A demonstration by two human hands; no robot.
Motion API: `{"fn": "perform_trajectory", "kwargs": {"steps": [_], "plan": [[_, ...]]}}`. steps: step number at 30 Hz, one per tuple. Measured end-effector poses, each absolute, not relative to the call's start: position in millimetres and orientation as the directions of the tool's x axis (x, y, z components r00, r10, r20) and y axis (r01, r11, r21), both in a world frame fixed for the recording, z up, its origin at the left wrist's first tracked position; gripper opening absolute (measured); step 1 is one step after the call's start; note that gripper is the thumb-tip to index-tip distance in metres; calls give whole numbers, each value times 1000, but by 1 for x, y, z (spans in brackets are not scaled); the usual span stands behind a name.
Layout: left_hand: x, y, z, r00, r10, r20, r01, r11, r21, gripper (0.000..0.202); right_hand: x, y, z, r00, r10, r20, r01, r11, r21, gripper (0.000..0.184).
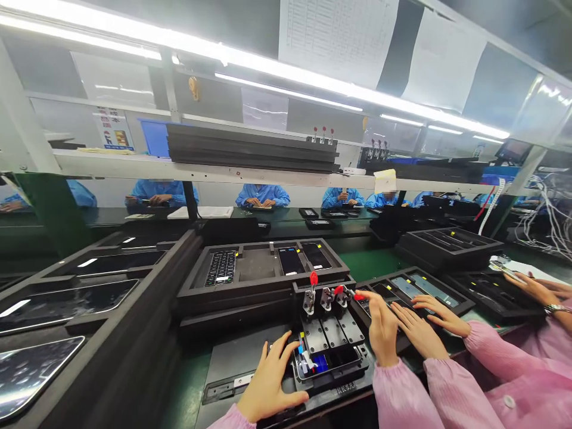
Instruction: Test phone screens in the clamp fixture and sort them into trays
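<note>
In front of me stands a black fixture [330, 381] with metal pressure plates [333, 335] and three red-tipped toggle clamps. Under the plates lies a phone [342, 359], with a blue patch and a white piece showing at its left end. My left hand [270, 378] rests at the fixture's left side, fingers and thumb spread around its corner. At the rightmost clamp, the fingers of my right hand [382, 325] close on the red clamp lever [357, 295]. The leftmost red lever [313, 278] stands upright.
Foam trays with phones lie behind the fixture [263, 292], at left [147, 298] and at right [460, 302]. A co-worker's hands [420, 330] are close to my right hand; another person's hand [529, 289] is farther right. A loaded shelf [268, 174] crosses above the bench.
</note>
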State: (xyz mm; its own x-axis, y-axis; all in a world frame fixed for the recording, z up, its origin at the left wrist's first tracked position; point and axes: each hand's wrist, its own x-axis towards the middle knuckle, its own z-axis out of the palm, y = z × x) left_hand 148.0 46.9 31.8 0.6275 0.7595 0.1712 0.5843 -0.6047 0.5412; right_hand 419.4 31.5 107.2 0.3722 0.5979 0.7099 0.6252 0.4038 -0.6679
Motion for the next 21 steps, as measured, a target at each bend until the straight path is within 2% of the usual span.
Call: {"fn": "perform_trajectory", "kwargs": {"steps": [3, 5, 7, 9, 13, 15, 17, 19, 21], "plan": [[149, 47, 32, 633, 755, 168, 588, -611, 530, 78, 418, 19, 68, 312, 598, 738, 776, 288, -561, 31], [149, 47, 32, 635, 755, 166, 592, -613, 523, 74, 416, 17, 50, 264, 683, 681, 852, 165, -496, 32], [149, 46, 33, 635, 754, 168, 593, -615, 520, 71, 414, 19, 44, 271, 769, 580, 862, 74, -501, 32], [149, 46, 33, 632, 756, 171, 590, -612, 527, 78, 413, 22, 48, 297, 785, 544, 836, 61, -545, 33], [149, 46, 32, 618, 767, 174, 587, -597, 547, 92, 415, 29, 54, 436, 673, 597, 673, 197, -713, 38], [148, 46, 31, 614, 770, 174, 588, -593, 550, 93, 415, 34, 49, 547, 671, 501, 524, 193, -830, 40], [148, 47, 30, 611, 773, 172, 588, -588, 556, 95, 415, 40, 40, 587, 719, 371, 402, 138, -905, 43], [149, 47, 29, 610, 775, 168, 587, -584, 561, 96, 414, 45, 31, 584, 751, 308, 363, 97, -927, 43], [149, 47, 28, 609, 775, 169, 587, -583, 561, 98, 411, 46, 26, 589, 746, 312, 380, 85, -921, 42]]}}
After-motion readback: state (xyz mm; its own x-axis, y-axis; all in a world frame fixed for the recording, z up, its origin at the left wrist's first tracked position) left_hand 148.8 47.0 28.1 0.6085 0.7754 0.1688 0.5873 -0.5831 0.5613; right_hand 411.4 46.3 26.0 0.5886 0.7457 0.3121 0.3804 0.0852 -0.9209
